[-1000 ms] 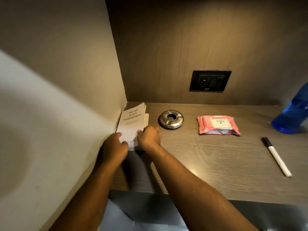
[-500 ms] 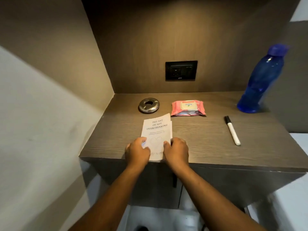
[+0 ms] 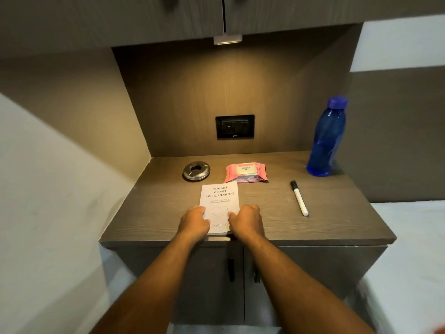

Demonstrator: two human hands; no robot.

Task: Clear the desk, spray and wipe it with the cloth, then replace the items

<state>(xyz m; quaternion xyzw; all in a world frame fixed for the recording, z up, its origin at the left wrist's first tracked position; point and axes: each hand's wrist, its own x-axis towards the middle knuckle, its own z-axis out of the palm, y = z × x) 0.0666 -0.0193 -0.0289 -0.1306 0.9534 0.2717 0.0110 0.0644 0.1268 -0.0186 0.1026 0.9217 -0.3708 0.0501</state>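
Both my hands are on the white book (image 3: pixel 219 203), which lies flat at the front edge of the worktop (image 3: pixel 325 213), near the middle. My left hand (image 3: pixel 194 224) covers its lower left corner and my right hand (image 3: pixel 246 221) its lower right, fingers curled down over the cover in a closed grip on each side; I cannot tell whether the book is lifted at all or only pressed flat.

Behind the book, just off its far left corner, sits a round metal ashtray (image 3: pixel 196 171). The pink wipes pack (image 3: pixel 246 172) lies just beyond the far right corner, very close to the book (whether they touch I cannot make out). A white marker (image 3: pixel 299 197) with a black cap lies well to my right, and a blue bottle (image 3: pixel 326 138) stands upright at the back right corner. A black wall socket (image 3: pixel 234 127) is set into the back panel, under a small lamp (image 3: pixel 227 39).

My knuckles hide the author's name at the foot of the cover, and the small subtitle is too blurred to read. Below the worktop, my forearms cross the cabinet doors (image 3: pixel 313 273) and partly hide their handles.
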